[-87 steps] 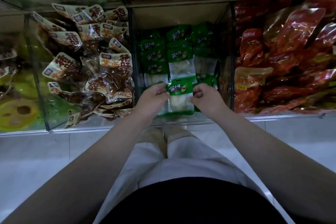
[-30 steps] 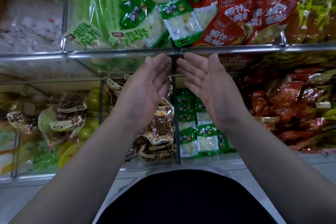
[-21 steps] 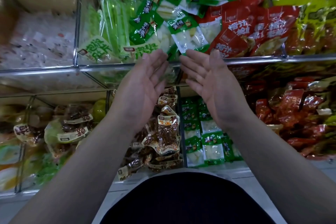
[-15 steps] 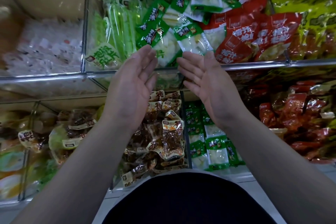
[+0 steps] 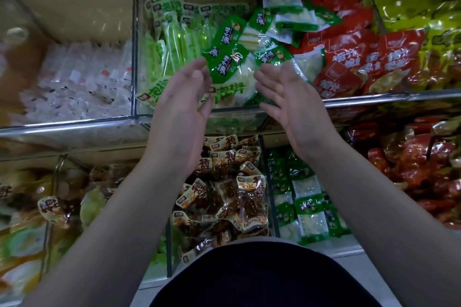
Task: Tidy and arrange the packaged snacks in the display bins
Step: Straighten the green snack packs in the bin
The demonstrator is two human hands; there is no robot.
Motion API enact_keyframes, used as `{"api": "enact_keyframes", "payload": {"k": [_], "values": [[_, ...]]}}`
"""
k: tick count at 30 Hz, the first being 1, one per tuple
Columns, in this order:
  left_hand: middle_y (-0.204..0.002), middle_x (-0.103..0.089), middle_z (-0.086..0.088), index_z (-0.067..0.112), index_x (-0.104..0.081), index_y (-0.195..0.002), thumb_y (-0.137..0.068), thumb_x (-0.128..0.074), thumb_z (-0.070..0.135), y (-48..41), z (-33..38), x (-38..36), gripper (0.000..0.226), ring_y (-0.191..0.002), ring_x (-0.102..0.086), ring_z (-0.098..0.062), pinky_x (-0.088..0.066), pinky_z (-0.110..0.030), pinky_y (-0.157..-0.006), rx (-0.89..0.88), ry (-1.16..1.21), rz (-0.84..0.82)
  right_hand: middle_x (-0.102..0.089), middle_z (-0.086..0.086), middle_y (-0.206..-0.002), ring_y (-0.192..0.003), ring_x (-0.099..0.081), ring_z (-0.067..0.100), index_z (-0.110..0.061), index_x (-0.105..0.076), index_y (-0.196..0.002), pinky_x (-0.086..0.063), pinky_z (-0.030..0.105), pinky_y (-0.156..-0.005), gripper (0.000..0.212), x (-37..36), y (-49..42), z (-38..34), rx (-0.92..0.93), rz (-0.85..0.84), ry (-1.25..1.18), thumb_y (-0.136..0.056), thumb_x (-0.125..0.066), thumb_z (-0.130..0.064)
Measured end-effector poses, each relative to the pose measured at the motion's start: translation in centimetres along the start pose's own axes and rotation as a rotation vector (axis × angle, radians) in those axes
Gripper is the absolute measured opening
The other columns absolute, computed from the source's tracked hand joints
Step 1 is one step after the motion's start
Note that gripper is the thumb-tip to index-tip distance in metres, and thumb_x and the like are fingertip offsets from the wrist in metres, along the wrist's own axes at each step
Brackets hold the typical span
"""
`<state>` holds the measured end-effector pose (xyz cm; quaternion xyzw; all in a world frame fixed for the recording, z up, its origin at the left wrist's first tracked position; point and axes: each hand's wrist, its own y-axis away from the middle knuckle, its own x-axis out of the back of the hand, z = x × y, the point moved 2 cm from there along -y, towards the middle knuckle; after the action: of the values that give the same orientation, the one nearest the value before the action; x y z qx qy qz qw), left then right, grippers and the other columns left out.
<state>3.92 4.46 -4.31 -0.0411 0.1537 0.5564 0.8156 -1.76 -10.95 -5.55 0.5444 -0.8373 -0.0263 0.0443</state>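
- Both hands had climbed since half a second before, I saw on my feed, from the upper bin's front rim to the jumbled green packets behind it.
- My left hand was spread wide, palm facing right, fingers straight, its tips just beside a green packet; it held nothing.
- My right hand mirrored it, palm facing left, wide and empty, near the same heap.
- Those green packets lay tilted in the far middle bin, between pale green stick packs on the left and red packets on the right.
- In the near row, brown packets sat left of neatly lined green-and-white packets.
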Motion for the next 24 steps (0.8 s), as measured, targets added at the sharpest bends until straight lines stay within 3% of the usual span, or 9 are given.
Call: {"api": "enact_keyframes", "payload": {"k": [3,8,10,12,17,19,20,22,24], "values": [[-0.146,-0.046,0.0,0.023,-0.054,-0.123,-0.102,-0.041,0.022,-0.9,0.4,-0.7,0.024,-0.136,-0.041,-0.012,-0.031,-0.032,-0.114,0.053,0.003,-0.068,-0.048,-0.001,-0.146,-0.13,-0.047,0.009,-0.02,-0.043,-0.143,-0.037,0.034,-0.109,0.055,-0.4,-1.0,-0.2,-0.038,0.026,0.085,-0.101,-0.026,-0.052],[-0.159,-0.024,-0.001,0.012,-0.019,-0.153,-0.102,-0.043,0.025,-2.5,0.3,-1.4,0.057,-0.144,-0.026,-0.011,-0.02,-0.039,-0.12,0.165,-0.062,-0.111,-0.049,-0.014,-0.126,-0.124,-0.045,0.007,-0.029,-0.05,-0.134,-0.036,0.037,-0.11,0.049,-1.1,-2.1,-0.4,-0.047,0.102,0.199,-0.098,-0.033,-0.057],[-0.15,-0.039,-0.001,0.011,-0.023,-0.15,-0.102,-0.044,0.024,-2.8,0.4,-1.5,0.054,-0.127,-0.044,0.001,-0.033,-0.029,-0.112,0.194,-0.065,-0.077,-0.045,-0.015,-0.121,-0.116,-0.043,0.004,-0.026,-0.046,-0.139,-0.039,0.018,-0.094,0.044,-1.2,-2.4,-0.7,-0.024,0.117,0.235,-0.102,-0.033,-0.048],[-0.116,-0.06,0.005,0.01,-0.035,-0.136,-0.103,-0.044,0.023,-3.1,0.3,-2.0,0.037,-0.086,-0.058,0.014,-0.047,-0.013,-0.084,0.208,-0.092,-0.061,-0.047,-0.011,-0.13,-0.114,-0.039,0.001,-0.023,-0.043,-0.142,-0.034,0.005,-0.077,0.044,-1.4,-2.9,-0.9,0.004,0.109,0.292,-0.104,-0.034,-0.042],[-0.122,-0.049,0.008,0.014,-0.042,-0.134,-0.102,-0.046,0.023,-3.7,0.3,-2.4,0.033,-0.101,-0.046,0.006,-0.036,-0.026,-0.104,0.251,-0.081,-0.074,-0.041,0.003,-0.149,-0.133,-0.04,0.017,-0.015,-0.037,-0.147,-0.033,0.031,-0.11,0.047,-1.9,-4.2,-0.3,0.061,0.123,0.586,-0.103,-0.044,-0.029],[-0.1,-0.059,0.001,0.018,-0.051,-0.11,-0.102,-0.046,0.017,-3.7,0.4,-2.0,0.01,-0.086,-0.062,0.006,-0.053,-0.023,-0.083,0.271,-0.037,-0.076,-0.043,0.005,-0.144,-0.128,-0.045,0.02,-0.013,-0.041,-0.145,-0.037,0.039,-0.11,0.047,-1.7,-4.2,0.2,0.099,0.15,0.651,-0.1,-0.05,-0.023],[-0.101,-0.058,0.001,0.016,-0.051,-0.116,-0.102,-0.046,0.015,-3.5,0.3,-1.8,0.015,-0.084,-0.063,0.005,-0.054,-0.023,-0.077,0.272,-0.027,-0.062,-0.043,0.005,-0.141,-0.124,-0.047,0.02,-0.014,-0.042,-0.144,-0.039,0.039,-0.108,0.047,-1.6,-4.1,0.4,0.114,0.165,0.662,-0.099,-0.052,-0.022],[-0.136,-0.049,-0.003,0.009,-0.034,-0.144,-0.1,-0.047,0.013,-3.4,-0.1,-1.1,0.046,-0.12,-0.052,-0.006,-0.047,-0.034,-0.1,0.231,0.005,-0.04,-0.042,0.005,-0.136,-0.114,-0.051,0.017,-0.015,-0.043,-0.143,-0.044,0.038,-0.104,0.049,-1.3,-4.1,0.8,0.128,0.196,0.665,-0.097,-0.057,-0.02],[-0.154,-0.033,-0.002,0.01,-0.026,-0.15,-0.1,-0.046,0.012,-3.2,-0.3,-0.9,0.054,-0.139,-0.035,-0.015,-0.035,-0.042,-0.111,0.2,0.023,-0.028,-0.043,0.003,-0.129,-0.1,-0.05,0.013,-0.017,-0.043,-0.143,-0.048,0.034,-0.096,0.052,-0.9,-4.3,0.8,0.119,0.224,0.638,-0.094,-0.061,-0.019]]}}
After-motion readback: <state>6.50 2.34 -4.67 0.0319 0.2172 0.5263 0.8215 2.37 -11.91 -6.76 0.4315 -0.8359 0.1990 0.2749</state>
